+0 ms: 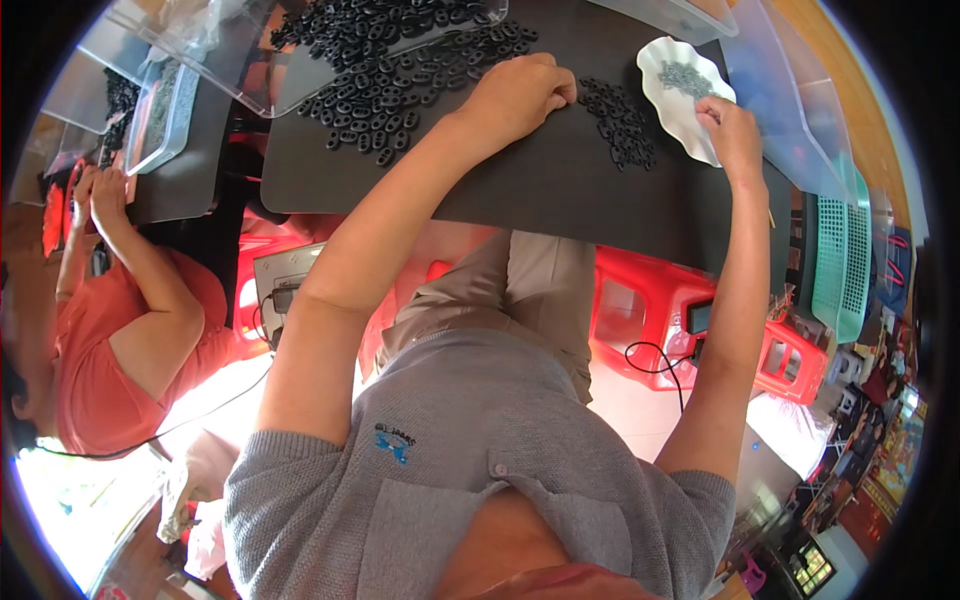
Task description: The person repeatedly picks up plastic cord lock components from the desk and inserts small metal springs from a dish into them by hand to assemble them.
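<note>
My left hand [522, 97] is over the dark table, fingers curled and pinched together; whatever they hold, if anything, is hidden. Just to its left lies a wide spread of black oval pieces with two holes [372, 112]. On its other side is a smaller heap of little black parts [622, 128]. My right hand [735, 138] reaches over the edge of a white scalloped dish [660, 100], thumb and fingertips pinched. Small grey metallic pieces [682, 78] lie in that dish. Anything in the right fingertips is too small to make out.
Clear plastic bins stand along the right [790, 90] and at the back left [230, 60]. A green perforated basket [842, 255] is beyond the table's right side. Red stools [640, 320] stand below. On the left a co-worker in a red shirt [130, 340] works at another table.
</note>
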`<state>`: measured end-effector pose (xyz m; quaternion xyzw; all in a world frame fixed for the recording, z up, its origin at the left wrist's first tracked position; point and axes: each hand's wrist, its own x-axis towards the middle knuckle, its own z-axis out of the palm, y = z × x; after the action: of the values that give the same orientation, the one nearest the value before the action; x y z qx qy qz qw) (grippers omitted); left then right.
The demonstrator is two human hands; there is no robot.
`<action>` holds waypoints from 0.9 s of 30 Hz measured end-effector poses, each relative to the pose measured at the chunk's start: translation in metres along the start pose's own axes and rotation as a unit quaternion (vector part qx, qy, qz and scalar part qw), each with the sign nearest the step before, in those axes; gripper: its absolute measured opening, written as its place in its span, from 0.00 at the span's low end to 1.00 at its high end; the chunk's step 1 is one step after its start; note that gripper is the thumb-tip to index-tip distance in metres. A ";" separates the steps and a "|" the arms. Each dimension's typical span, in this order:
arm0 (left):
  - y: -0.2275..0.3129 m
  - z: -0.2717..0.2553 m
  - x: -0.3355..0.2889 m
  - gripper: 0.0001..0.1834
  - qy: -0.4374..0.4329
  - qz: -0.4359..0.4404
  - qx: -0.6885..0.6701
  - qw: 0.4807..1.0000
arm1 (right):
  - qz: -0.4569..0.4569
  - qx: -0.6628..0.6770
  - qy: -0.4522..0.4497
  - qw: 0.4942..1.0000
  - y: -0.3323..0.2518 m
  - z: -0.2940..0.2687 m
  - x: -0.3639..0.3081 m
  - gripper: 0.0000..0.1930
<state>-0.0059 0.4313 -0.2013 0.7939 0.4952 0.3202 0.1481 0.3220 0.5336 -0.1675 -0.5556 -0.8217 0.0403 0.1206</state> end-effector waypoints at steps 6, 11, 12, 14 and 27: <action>0.004 -0.004 0.001 0.08 0.000 -0.059 -0.028 0.998 | -0.035 0.007 -0.015 0.999 -0.007 -0.005 -0.005 0.03; 0.007 -0.002 0.001 0.08 0.006 -0.049 0.034 0.998 | -0.069 0.011 -0.004 0.998 -0.008 -0.001 -0.009 0.03; 0.007 -0.002 0.002 0.08 0.001 -0.047 0.032 0.998 | -0.087 0.014 0.003 0.996 -0.008 -0.001 -0.010 0.03; 0.009 -0.003 0.001 0.07 -0.003 -0.050 0.033 0.998 | -0.096 -0.007 0.012 0.995 -0.006 0.001 -0.012 0.03; 0.002 -0.010 -0.010 0.06 0.046 -0.047 -0.189 0.980 | -0.110 -0.009 0.011 0.994 -0.003 -0.004 -0.013 0.03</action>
<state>-0.0140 0.4204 -0.1967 0.7118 0.4687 0.4368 0.2878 0.3248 0.5206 -0.1651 -0.4631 -0.8768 0.0137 0.1283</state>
